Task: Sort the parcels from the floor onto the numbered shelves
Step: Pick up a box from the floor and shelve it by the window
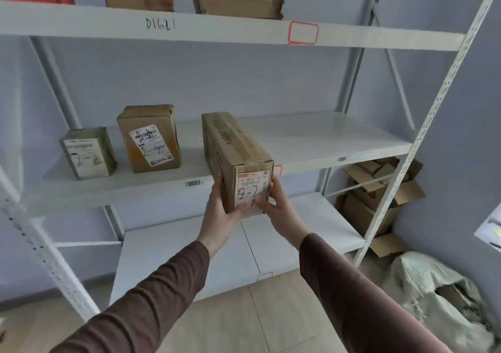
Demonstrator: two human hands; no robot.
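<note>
Both hands hold the same long cardboard parcel (pixel 238 160) at its near end: the left hand (pixel 221 211) grips the left side with the thumb curled under the bottom edge, and the right hand (pixel 279 203) grips the right side, its fingers bent onto the front face. Both arms wear dark brown sleeves (pixel 151 293). The front face of the parcel carries a white label with "2-2" written by hand in black. The far part of the parcel lies over the middle shelf (pixel 339 141), and the near end sticks out past the front edge of this shelf, in the hands. On the same shelf, to the left and apart from the held parcel, stand two other boxes: a taller brown box (pixel 150 138) and, just beside it at the left, a smaller box (pixel 88 153); each has a label marked "2-2". The upper shelf (pixel 244 31) has the writing "D1621" on its front edge and a sticker with a red border (pixel 303 33); above it I can see the lower parts of more cartons and one red-framed packet. To the right, behind the rack, flattened cardboard boxes (pixel 379 190) are piled on the floor, and a pale woven sack (pixel 433 293) lies nearer to the camera.
</note>
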